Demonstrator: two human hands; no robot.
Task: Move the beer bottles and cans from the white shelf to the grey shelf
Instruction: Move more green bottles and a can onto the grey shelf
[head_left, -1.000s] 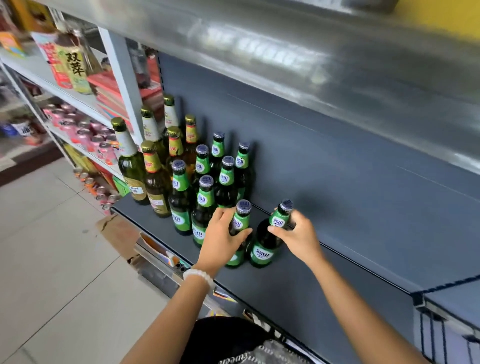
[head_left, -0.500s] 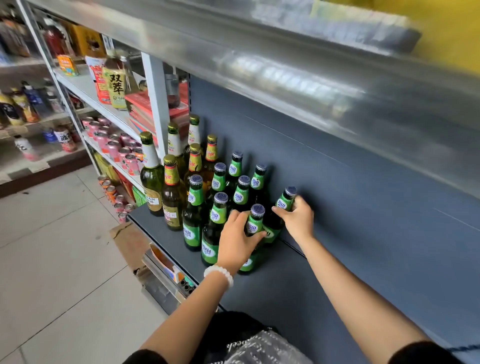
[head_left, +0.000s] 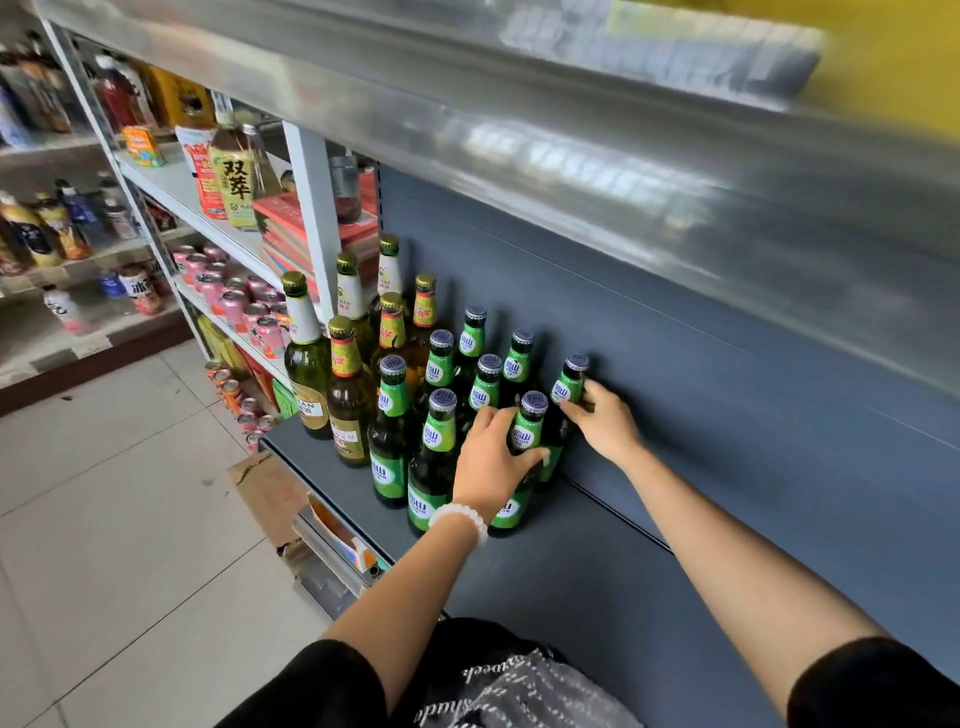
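Green-labelled beer bottles (head_left: 441, 415) stand already grouped on the grey shelf (head_left: 597, 571), the left hand (head_left: 491, 462) and right hand (head_left: 605, 423) each grasping one there, while pink cans (head_left: 244, 306) wait on the white shelf (head_left: 171, 187).

The grey shelf (head_left: 597, 587) looks like matt painted metal, and the ledge above it (head_left: 519, 119) is bare, shiny metal. The green-labelled beer bottles (head_left: 434, 467) on the grey shelf are glossy dark glass with foil-like neck wraps and metal caps. Left of the grey shelf, the floor tiles (head_left: 104, 545) are smooth and faintly glossy, and a torn cardboard box (head_left: 270, 493) is dull and rough-edged.
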